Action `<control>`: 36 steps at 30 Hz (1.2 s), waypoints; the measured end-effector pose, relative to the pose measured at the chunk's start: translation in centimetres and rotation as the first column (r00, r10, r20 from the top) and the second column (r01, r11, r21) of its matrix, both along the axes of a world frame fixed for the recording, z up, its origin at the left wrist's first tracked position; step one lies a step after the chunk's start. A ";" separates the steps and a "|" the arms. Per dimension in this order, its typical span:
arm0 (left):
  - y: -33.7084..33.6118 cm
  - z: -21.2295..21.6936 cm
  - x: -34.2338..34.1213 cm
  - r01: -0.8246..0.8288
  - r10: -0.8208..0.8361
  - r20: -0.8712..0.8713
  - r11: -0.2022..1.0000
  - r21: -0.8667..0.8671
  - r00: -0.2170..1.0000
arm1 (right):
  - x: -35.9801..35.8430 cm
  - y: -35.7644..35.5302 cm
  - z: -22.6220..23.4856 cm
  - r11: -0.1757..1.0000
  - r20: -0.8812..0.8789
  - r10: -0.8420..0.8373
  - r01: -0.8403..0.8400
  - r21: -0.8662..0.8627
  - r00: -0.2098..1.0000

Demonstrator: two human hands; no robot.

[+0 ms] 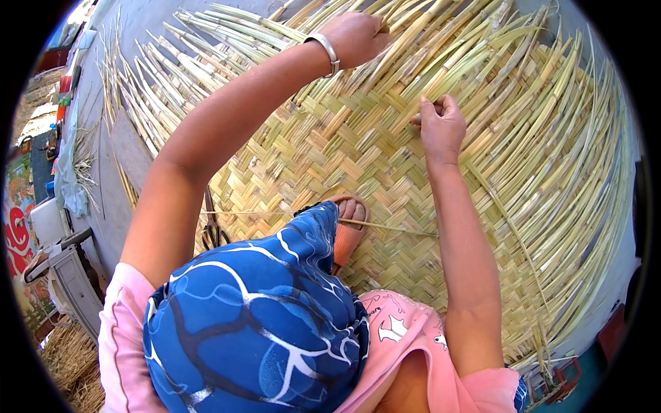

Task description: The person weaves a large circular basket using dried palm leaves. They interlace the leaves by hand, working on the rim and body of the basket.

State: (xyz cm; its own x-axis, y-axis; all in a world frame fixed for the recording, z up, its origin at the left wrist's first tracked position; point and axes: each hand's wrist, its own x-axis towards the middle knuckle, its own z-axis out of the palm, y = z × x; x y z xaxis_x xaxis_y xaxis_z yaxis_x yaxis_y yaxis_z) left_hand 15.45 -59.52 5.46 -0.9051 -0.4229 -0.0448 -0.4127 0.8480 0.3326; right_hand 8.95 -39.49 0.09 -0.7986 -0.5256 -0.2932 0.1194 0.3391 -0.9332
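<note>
A large mat (310, 172) of pale green and yellow split reeds, woven in a herringbone pattern, spreads beneath me. Long unwoven reed strips (551, 138) fan out from its far and right edges. My left hand (354, 40), with a silver bangle at the wrist, is closed on a reed strip at the far edge. Nearer and to its right, my right hand (443, 129) is closed in a pinch just above the weave, where the woven part meets the loose strips. What lies between its fingertips is too small to make out.
My sandalled foot (350, 224) rests on the mat, with a thin loose strip (396, 228) lying across beside it. Dark-handled scissors (213, 230) lie left of my knee. Along the left are a grey metal-framed object (74, 289), clear plastic (69, 172) and a straw heap (72, 361).
</note>
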 end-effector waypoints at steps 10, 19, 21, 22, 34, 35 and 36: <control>-2.5 -4.6 -2.8 -0.053 -0.003 0.316 0.984 0.168 0.949 | 0.1 0.0 0.3 0.999 -0.049 0.025 -0.024 0.021 0.998; -1.1 -5.9 -3.0 -0.233 0.280 0.077 0.583 0.778 0.957 | 0.1 0.0 0.6 0.999 -0.048 0.049 -0.049 0.008 0.998; -0.9 -5.6 -3.6 -0.279 0.290 0.144 0.505 0.817 0.946 | -0.1 0.0 0.3 0.998 -0.075 0.058 -0.056 0.027 0.995; -0.8 -5.4 -3.8 -0.303 0.294 0.178 0.464 0.832 0.939 | -0.2 0.0 0.2 0.997 -0.089 0.064 -0.061 0.036 0.994; 0.3 -3.4 -3.8 -0.172 0.155 0.136 0.247 0.954 0.979 | -1.0 -1.1 -0.4 0.972 -0.085 0.147 -0.128 0.199 0.985; 0.0 -3.3 -3.6 -0.178 0.100 0.162 0.183 0.967 0.982 | -1.0 -1.3 -0.4 0.958 -0.160 0.200 -0.159 0.240 0.967; 0.0 -3.4 -3.5 -0.176 0.106 0.157 0.202 0.964 0.982 | -0.8 -1.5 -0.4 0.941 -0.231 0.253 -0.184 0.283 0.939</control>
State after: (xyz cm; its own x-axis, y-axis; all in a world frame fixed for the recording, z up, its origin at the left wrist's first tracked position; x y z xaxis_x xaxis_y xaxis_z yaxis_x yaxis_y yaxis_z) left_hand 11.95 -59.53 2.05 -0.8176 -0.1373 -0.5591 -0.5307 -0.1966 0.8244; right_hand 8.10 -40.98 -0.29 -0.7383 -0.6313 -0.2374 -0.2200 0.5581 -0.8001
